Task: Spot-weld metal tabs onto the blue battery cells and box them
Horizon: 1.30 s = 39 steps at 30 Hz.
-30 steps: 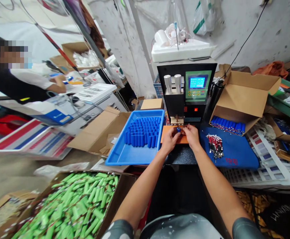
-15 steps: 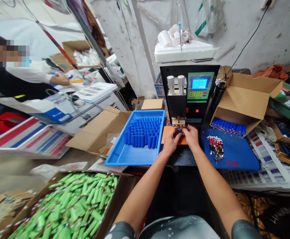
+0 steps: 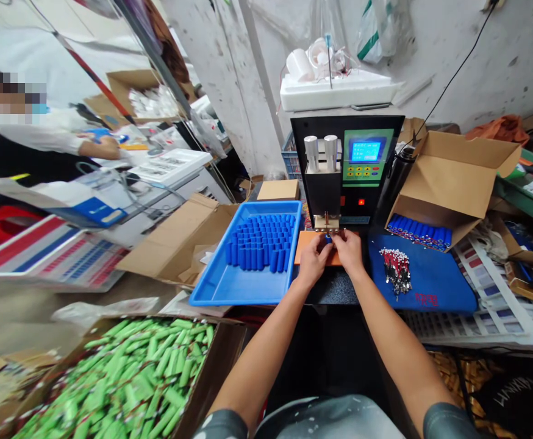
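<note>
A blue battery cell point(image 3: 329, 238) stands under the electrode tips point(image 3: 326, 223) of a black spot welder point(image 3: 322, 192). My left hand point(image 3: 312, 261) is closed, its fingertips pinching the cell from the left. From the other side, my right hand point(image 3: 349, 250) has its fingers pinched together against the cell's top edge; whatever small piece they hold is hidden. Both hands rest over an orange pad point(image 3: 304, 242). To the left, a blue tray point(image 3: 230, 291) bears many upright blue cells point(image 3: 260, 241). Red and black wire leads point(image 3: 397, 268) lie in a bunch on a blue mat point(image 3: 444, 280) at right.
An open carton point(image 3: 449, 177) with more blue cells stands behind the mat. At lower left, a box holds green wrapped packs point(image 3: 143, 372). A cardboard flap point(image 3: 175, 238) reaches toward the tray. Another person's hand point(image 3: 106, 148) works at a far-left bench.
The view has shifted slightly, so everything sits a little further left. Both my hands stay at the cell beneath the electrodes. The co-worker's arm has moved slightly.
</note>
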Each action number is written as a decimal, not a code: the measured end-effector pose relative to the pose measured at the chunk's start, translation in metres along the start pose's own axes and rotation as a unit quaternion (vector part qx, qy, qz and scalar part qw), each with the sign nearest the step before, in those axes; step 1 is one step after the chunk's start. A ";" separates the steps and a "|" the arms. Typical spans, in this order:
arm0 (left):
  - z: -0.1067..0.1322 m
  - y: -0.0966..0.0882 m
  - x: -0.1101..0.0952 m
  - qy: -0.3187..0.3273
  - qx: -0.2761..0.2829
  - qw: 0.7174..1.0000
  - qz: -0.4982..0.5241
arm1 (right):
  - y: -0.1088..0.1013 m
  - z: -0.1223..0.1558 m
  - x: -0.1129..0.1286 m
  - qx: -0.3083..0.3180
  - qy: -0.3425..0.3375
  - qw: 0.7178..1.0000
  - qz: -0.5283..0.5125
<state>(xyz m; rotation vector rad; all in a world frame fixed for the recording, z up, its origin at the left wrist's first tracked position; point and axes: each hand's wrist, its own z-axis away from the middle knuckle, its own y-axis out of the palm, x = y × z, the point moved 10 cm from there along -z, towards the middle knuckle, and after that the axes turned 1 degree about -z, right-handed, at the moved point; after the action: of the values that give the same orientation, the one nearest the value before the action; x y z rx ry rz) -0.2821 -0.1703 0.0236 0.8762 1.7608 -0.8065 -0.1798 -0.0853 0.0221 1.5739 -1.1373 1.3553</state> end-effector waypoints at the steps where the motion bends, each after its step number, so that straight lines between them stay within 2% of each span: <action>1: 0.000 0.000 0.002 0.000 -0.002 1.000 0.001 | 0.000 0.000 0.001 -0.001 -0.005 1.000 -0.001; 6: -0.001 -0.002 0.010 -0.004 -0.011 1.000 -0.005 | 0.002 0.000 0.006 -0.005 -0.020 1.000 -0.008; 20: 0.000 0.000 0.001 0.004 0.000 1.000 0.007 | 0.000 0.002 0.009 -0.010 -0.021 0.999 0.022; 26: 0.000 -0.002 0.005 -0.001 -0.007 1.000 -0.011 | -0.001 0.001 0.008 -0.011 -0.035 0.999 0.021; 32: 0.000 -0.003 0.004 0.005 -0.011 1.000 -0.024 | 0.001 0.000 0.007 0.020 -0.034 0.999 -0.003; 36: 0.000 -0.003 -0.001 0.008 -0.008 1.000 -0.021 | -0.001 0.001 0.001 0.049 -0.006 0.997 -0.051; 39: 0.000 -0.002 -0.003 0.008 -0.007 1.000 -0.028 | -0.003 0.003 -0.001 0.066 0.006 0.997 -0.044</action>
<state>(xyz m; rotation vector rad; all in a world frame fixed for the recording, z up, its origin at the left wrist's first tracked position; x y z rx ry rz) -0.2831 -0.1722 0.0267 0.8303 1.8102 -0.8232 -0.1765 -0.0867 0.0206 1.6877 -0.9770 1.4022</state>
